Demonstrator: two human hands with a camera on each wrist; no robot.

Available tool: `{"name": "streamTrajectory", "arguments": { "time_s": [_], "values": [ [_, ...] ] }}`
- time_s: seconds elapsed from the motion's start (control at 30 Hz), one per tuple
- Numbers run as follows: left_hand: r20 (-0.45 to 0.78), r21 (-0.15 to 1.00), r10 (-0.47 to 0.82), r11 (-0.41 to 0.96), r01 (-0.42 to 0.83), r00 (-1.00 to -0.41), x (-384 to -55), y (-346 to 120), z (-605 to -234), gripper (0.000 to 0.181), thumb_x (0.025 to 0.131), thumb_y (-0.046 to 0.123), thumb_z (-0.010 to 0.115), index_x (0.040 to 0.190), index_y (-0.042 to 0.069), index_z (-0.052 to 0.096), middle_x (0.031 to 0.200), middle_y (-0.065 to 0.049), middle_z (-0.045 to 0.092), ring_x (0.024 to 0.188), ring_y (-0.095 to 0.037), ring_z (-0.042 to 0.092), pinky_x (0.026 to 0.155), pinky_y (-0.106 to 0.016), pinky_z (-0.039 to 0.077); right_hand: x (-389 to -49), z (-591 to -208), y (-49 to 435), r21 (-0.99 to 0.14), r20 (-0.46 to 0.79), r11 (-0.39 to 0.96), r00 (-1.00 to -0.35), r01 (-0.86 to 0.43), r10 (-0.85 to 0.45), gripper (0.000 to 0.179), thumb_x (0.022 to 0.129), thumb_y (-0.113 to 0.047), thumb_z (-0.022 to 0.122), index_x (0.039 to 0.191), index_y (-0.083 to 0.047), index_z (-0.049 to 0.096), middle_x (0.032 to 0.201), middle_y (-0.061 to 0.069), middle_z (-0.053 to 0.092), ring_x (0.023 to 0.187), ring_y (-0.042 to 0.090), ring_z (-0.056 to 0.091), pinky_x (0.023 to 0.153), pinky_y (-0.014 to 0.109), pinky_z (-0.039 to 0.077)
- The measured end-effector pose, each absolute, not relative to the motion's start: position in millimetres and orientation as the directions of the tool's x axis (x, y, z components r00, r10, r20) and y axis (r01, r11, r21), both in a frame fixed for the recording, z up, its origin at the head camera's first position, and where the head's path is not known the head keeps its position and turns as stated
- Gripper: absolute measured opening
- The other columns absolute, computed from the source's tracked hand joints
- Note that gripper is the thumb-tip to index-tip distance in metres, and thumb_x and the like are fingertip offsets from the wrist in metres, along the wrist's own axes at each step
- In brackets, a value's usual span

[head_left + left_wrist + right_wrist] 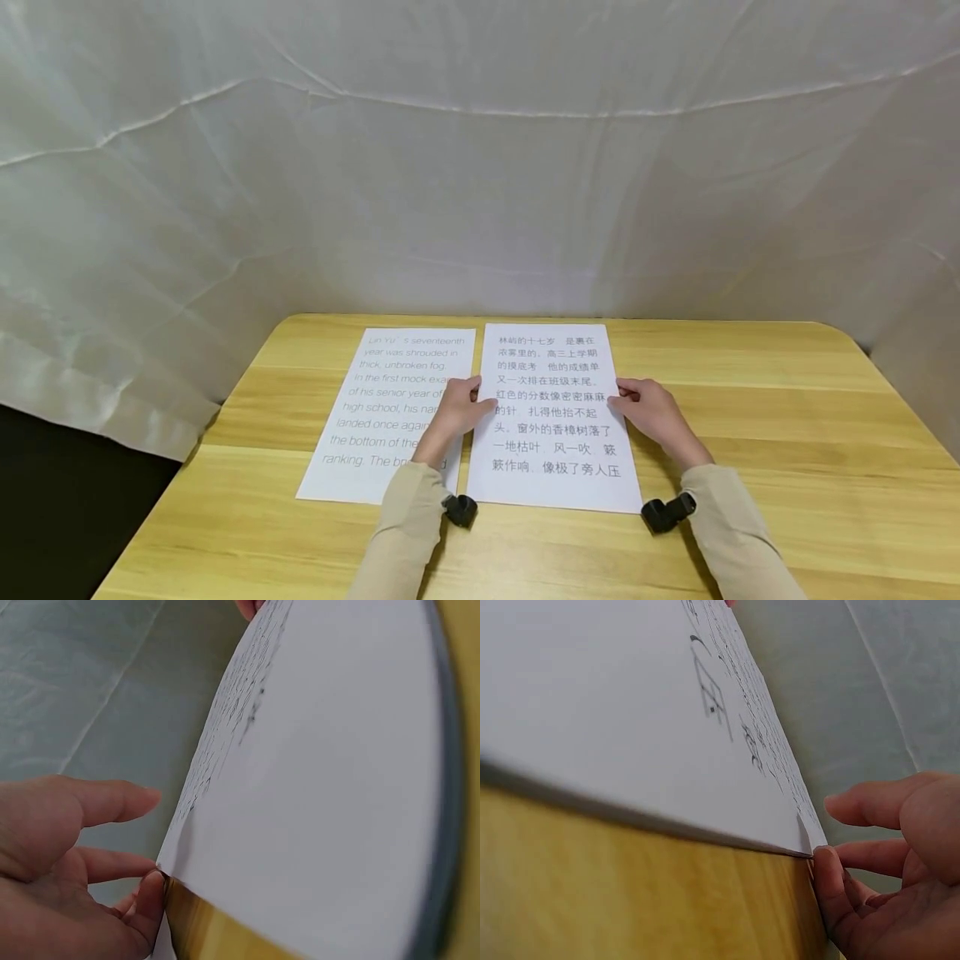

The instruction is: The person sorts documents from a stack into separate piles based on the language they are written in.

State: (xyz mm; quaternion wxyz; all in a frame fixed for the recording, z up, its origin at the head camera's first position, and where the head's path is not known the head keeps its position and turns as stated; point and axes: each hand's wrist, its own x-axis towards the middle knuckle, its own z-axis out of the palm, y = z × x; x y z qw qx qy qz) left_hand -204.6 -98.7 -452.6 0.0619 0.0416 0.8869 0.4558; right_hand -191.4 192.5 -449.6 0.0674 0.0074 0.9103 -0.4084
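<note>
A white sheet printed with Chinese text (pixel 555 425) lies on the table between both hands. My left hand (pixel 457 410) is at its left edge, and my right hand (pixel 654 414) is at its right edge. In the left wrist view, the fingertips (pixel 154 877) touch the paper's edge while the thumb stands off it. The right wrist view likewise shows fingertips (pixel 826 859) against the edge and the thumb raised apart. The near edge looks thick there; whether several sheets are stacked I cannot tell. A second sheet, with English text (pixel 375 417), lies to the left, partly hidden by my left hand and forearm.
The wooden table (pixel 780 417) has rounded far corners. A pale, creased curtain (pixel 480 183) hangs behind it and along the left side. Small black devices (pixel 461 510) sit at both wrists, over beige sleeves (pixel 401 533). The floor at lower left is dark.
</note>
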Motion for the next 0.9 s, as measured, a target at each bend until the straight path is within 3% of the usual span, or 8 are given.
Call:
{"name": "streamTrajectory", "arguments": {
  "time_s": [0.07, 0.17, 0.3, 0.4, 0.57, 0.67, 0.9],
  "values": [
    [-0.080, 0.823, 0.126, 0.568, 0.006, -0.989, -203.9, -98.2, -451.2, 0.009, 0.087, 0.006, 0.066, 0.090, -0.002, 0.061, 0.064, -0.001, 0.045, 0.057, -0.012, 0.041, 0.052, -0.021, 0.032, -190.9, -449.1, 192.2, -0.746, -0.131, 0.662, -0.991, 0.073, -0.038, 0.051, 0.093, -0.014, 0.059, 0.134, 0.013, 0.047, 0.113, 0.023, 0.056, 0.096, 0.032, 0.049, 0.082, 0.041, 0.042],
    [-0.085, 0.840, 0.117, 0.543, -0.008, -0.989, -202.9, -97.4, -450.2, 0.023, 0.088, 0.005, 0.065, 0.109, -0.005, 0.065, 0.074, -0.006, 0.059, 0.063, -0.014, 0.052, 0.055, -0.022, 0.041, -190.0, -448.6, 191.2, -0.753, -0.129, 0.653, -0.991, 0.077, -0.032, 0.051, 0.094, -0.014, 0.059, 0.135, 0.013, 0.046, 0.117, 0.025, 0.057, 0.098, 0.032, 0.050, 0.083, 0.041, 0.043],
    [-0.066, 0.850, 0.102, 0.527, -0.002, -0.993, -200.9, -96.3, -447.9, 0.041, 0.090, 0.004, 0.063, 0.127, -0.010, 0.056, 0.093, -0.015, 0.066, 0.072, -0.017, 0.060, 0.063, -0.025, 0.050, -189.6, -449.1, 190.3, -0.767, -0.116, 0.636, -0.993, 0.077, -0.020, 0.050, 0.093, -0.014, 0.059, 0.134, 0.013, 0.048, 0.118, 0.025, 0.058, 0.099, 0.032, 0.052, 0.085, 0.042, 0.044],
    [-0.031, 0.851, 0.087, 0.525, 0.019, -0.996, -198.4, -94.4, -443.7, 0.050, 0.090, 0.004, 0.062, 0.135, -0.012, 0.046, 0.104, -0.021, 0.062, 0.077, -0.020, 0.061, 0.066, -0.029, 0.052, -189.2, -448.8, 190.3, -0.784, -0.120, 0.614, -0.993, 0.087, -0.012, 0.050, 0.093, -0.013, 0.060, 0.135, 0.011, 0.048, 0.119, 0.025, 0.058, 0.101, 0.033, 0.052, 0.087, 0.042, 0.044],
    [-0.005, 0.845, 0.036, 0.535, 0.015, -0.999, -195.7, -92.0, -439.7, 0.049, 0.090, 0.004, 0.061, 0.136, -0.008, 0.049, 0.113, -0.022, 0.057, 0.088, -0.025, 0.058, 0.070, -0.033, 0.052, -189.0, -447.1, 189.3, -0.821, -0.150, 0.558, -0.989, 0.122, -0.004, 0.052, 0.093, -0.014, 0.061, 0.139, 0.006, 0.046, 0.122, 0.023, 0.056, 0.104, 0.032, 0.051, 0.083, 0.037, 0.047],
    [-0.007, 0.844, -0.005, 0.536, -0.008, -1.000, -195.9, -91.7, -440.7, 0.045, 0.089, 0.002, 0.061, 0.133, -0.004, 0.054, 0.113, -0.020, 0.060, 0.096, -0.028, 0.059, 0.078, -0.036, 0.053, -189.2, -445.4, 188.7, -0.831, -0.152, 0.542, -0.988, 0.127, -0.003, 0.053, 0.093, -0.013, 0.061, 0.141, 0.005, 0.044, 0.122, 0.023, 0.056, 0.102, 0.031, 0.052, 0.077, 0.031, 0.048],
    [0.004, 0.855, -0.070, 0.518, -0.033, -0.998, -200.0, -93.3, -445.6, 0.041, 0.085, -0.004, 0.061, 0.126, -0.001, 0.062, 0.102, -0.015, 0.065, 0.092, -0.027, 0.062, 0.080, -0.037, 0.053, -187.7, -444.5, 189.9, -0.826, -0.114, 0.556, -0.993, 0.092, -0.005, 0.053, 0.092, -0.006, 0.061, 0.141, 0.005, 0.044, 0.116, 0.024, 0.061, 0.100, 0.030, 0.058, 0.072, 0.028, 0.049]
  ]
}}
